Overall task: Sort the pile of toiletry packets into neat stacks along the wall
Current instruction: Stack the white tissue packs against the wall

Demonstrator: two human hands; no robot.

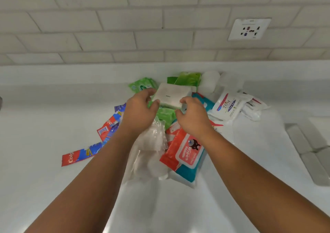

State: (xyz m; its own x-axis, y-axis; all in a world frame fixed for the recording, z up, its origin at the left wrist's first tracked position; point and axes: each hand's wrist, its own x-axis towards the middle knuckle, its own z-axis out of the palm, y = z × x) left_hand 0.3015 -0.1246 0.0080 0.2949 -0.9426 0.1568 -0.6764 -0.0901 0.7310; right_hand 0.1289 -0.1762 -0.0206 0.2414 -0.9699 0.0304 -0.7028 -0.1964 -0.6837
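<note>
1. My left hand (139,112) grips the left end of a white packet (172,95), with the thumb on its near edge.
2. My right hand (193,116) curls at the packet's near right corner; I cannot tell if it has hold.
3. The packet tops the pile on the counter (44,125), near the tiled wall (125,40).
4. A Dove packet (226,105) lies to the right, and Colgate sachets (78,157) lie to the left.

The small print on the white packet (172,97) is too blurred to read. The left hand (139,113) hides part of a green packet (166,116) and of the toothpaste sachets (109,125). The right hand (193,118) covers the top of the red wipes pack (184,150). A dark object (0,101) is cut off at the left edge.
</note>
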